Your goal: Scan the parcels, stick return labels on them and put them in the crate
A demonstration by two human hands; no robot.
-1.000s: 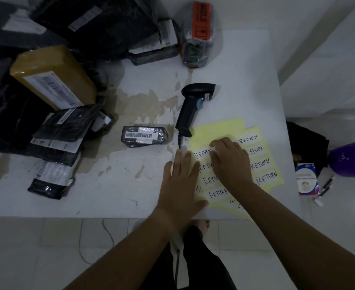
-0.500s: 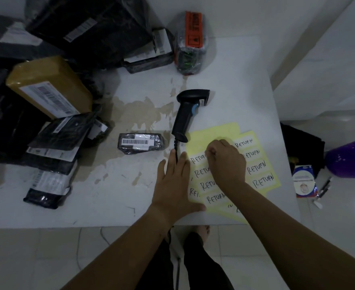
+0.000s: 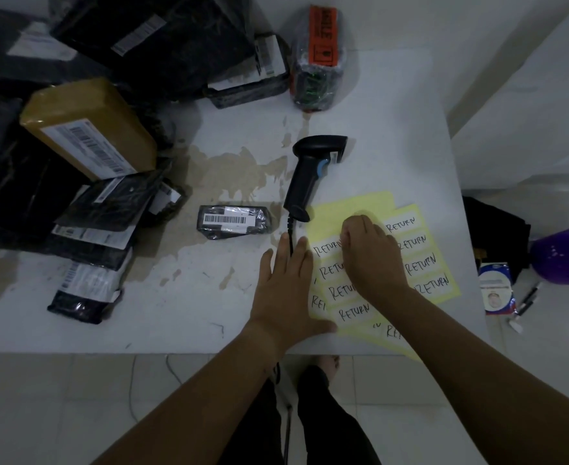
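At the near edge of the desk, 6 o'clock of the view: two bare forearms reach in over the white, stained desk (image 3: pixel 393 112).
Left hand: the left hand (image 3: pixel 284 290) lies palm down with its fingers straight. The thumb side rests on the left edge of the label sheets. Its grip is open and has hold of nothing.
Right hand: the right hand (image 3: pixel 370 260) sits just beside the left hand, at its 2 o'clock, on top of the sheets. The fingers bend down toward the upper left part of the paper and their tips are hidden. Whether its grip has pinched a label cannot be told.
Label sheets: the overlapping yellow label sheets (image 3: pixel 353 209) lie flat at 4 o'clock of the desk. They carry white return labels (image 3: pixel 405 224) handwritten RETURN.
Scanner: the black scanner (image 3: pixel 306 176) lies on its side at 12 o'clock of the hands, with its handle base at the sheets' far left corner. Its cable (image 3: pixel 290 236) runs toward 6 o'clock and goes out of sight at the left hand.
Small parcel: the small black parcel (image 3: pixel 234 221) lies alone with its barcode label up, near the scanner handle at its 9 o'clock.
Parcel pile: from 9 to 11 o'clock of the desk a brown parcel (image 3: pixel 88 129) sits among black bagged parcels (image 3: pixel 101 213).
Far edge: an orange-labelled parcel (image 3: pixel 316 62) sits at 12 o'clock of the scanner, well apart.
Floor: a purple basket (image 3: pixel 568 253) shows at 3 o'clock, cut off by the view's edge.
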